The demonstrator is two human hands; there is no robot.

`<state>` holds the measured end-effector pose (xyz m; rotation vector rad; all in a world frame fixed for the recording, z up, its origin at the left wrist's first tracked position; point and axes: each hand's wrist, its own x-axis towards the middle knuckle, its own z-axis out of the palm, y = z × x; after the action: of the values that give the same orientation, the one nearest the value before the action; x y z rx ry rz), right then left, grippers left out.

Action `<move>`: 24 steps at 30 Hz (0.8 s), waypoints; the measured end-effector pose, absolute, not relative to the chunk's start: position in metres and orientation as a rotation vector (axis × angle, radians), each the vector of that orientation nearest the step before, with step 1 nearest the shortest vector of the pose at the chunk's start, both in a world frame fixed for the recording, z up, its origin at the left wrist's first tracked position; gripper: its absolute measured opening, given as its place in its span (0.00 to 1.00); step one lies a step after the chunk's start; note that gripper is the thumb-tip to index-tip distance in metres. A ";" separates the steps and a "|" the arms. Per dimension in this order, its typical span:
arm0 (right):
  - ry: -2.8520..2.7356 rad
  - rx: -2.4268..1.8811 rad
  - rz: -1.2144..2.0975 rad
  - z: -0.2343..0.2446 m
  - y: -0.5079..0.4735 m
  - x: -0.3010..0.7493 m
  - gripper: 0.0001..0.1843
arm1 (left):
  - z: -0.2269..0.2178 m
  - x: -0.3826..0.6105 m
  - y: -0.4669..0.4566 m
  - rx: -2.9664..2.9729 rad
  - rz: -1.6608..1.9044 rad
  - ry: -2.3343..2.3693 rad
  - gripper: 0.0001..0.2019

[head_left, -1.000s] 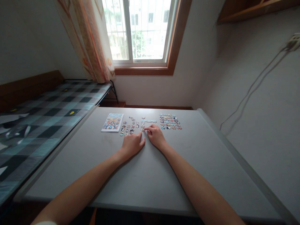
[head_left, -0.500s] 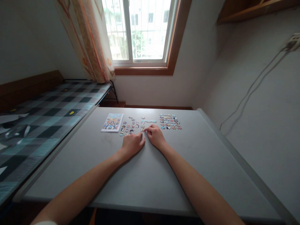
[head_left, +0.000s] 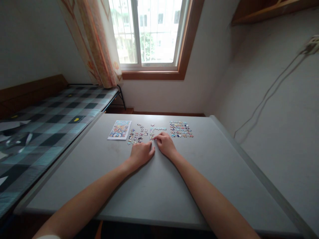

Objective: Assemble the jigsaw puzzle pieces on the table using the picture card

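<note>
On the table, a partly joined jigsaw puzzle corner [head_left: 159,128] forms a top strip and a left strip. My right hand [head_left: 164,142] reaches the lower end of the left strip, its fingertips pinched at a puzzle piece [head_left: 154,138] too small to see clearly. Close by on the left, my left hand [head_left: 141,153] rests with curled fingers; whatever is under them is hidden. Loose puzzle pieces [head_left: 139,131] lie just beyond the left hand. A denser group of pieces [head_left: 181,129] spreads to the right. The printed reference picture [head_left: 120,130] lies flat at the far left.
The grey table [head_left: 154,192] has a raised strip along its right side by the wall. A bed with a checked cover [head_left: 57,109] adjoins its left side. Beyond stand a window [head_left: 152,33] and a curtain [head_left: 99,49]; a cable [head_left: 265,94] hangs on the right wall.
Both hands stay almost in place. My left thumb has shifted very slightly to the right; the puzzle pieces look the same.
</note>
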<state>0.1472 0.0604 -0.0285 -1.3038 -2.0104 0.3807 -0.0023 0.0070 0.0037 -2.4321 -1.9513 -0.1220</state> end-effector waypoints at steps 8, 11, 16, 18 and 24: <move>-1.956 -1.325 0.398 -0.026 0.059 0.146 0.11 | 0.008 0.000 0.006 -2.433 -0.101 -2.007 0.21; -1.954 -1.332 0.399 -0.027 0.059 0.146 0.10 | 0.009 0.000 0.005 -2.433 -0.089 -2.032 0.21; -1.960 -1.332 0.391 -0.028 0.060 0.147 0.10 | 0.008 0.001 0.006 -2.437 -0.091 -2.036 0.21; -1.958 -1.330 0.390 -0.027 0.059 0.147 0.10 | 0.007 0.000 0.006 -2.436 -0.092 -2.026 0.21; -1.961 -1.330 0.395 -0.026 0.059 0.146 0.10 | 0.006 0.000 0.006 -2.430 -0.093 -2.000 0.21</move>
<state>0.1464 0.0585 -0.0260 -1.3299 -1.9607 0.3947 -0.0001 0.0065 0.0065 -2.4305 -2.0004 -0.0927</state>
